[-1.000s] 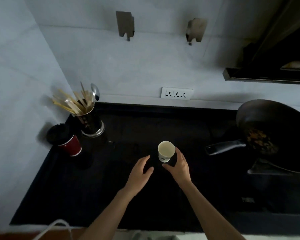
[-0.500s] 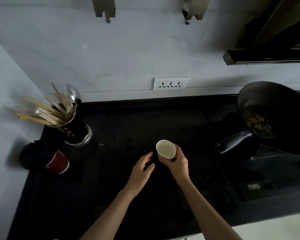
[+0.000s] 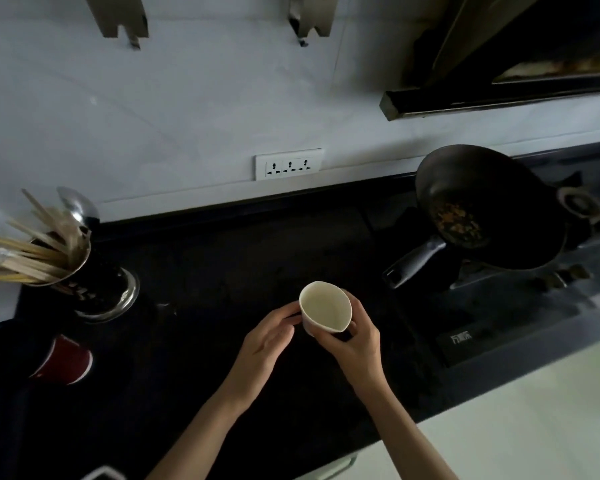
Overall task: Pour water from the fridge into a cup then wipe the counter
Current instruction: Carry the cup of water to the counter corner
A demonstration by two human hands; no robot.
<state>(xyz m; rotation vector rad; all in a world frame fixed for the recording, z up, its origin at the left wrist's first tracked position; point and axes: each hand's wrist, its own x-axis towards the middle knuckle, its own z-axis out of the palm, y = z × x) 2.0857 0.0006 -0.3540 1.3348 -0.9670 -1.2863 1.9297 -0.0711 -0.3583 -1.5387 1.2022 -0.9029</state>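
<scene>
A white paper cup (image 3: 324, 308) is held just above the black counter (image 3: 222, 271), its rim squeezed into an oval and its inside looking empty. My right hand (image 3: 355, 341) wraps around the cup from the right and below. My left hand (image 3: 269, 336) is beside it on the left, fingertips touching the cup's wall, fingers loosely apart. No fridge, water or cloth is in view.
A metal holder with chopsticks and a spoon (image 3: 84, 271) stands at the left, a red cup with a dark lid (image 3: 61, 360) in front of it. A black wok (image 3: 492, 209) with food bits sits on the stove at right. A wall socket (image 3: 288, 164) is behind.
My right hand has lifted the cup slightly and squeezed its rim. My left hand moved right until its fingertips touch the cup. The camera has shifted left and tilted.
</scene>
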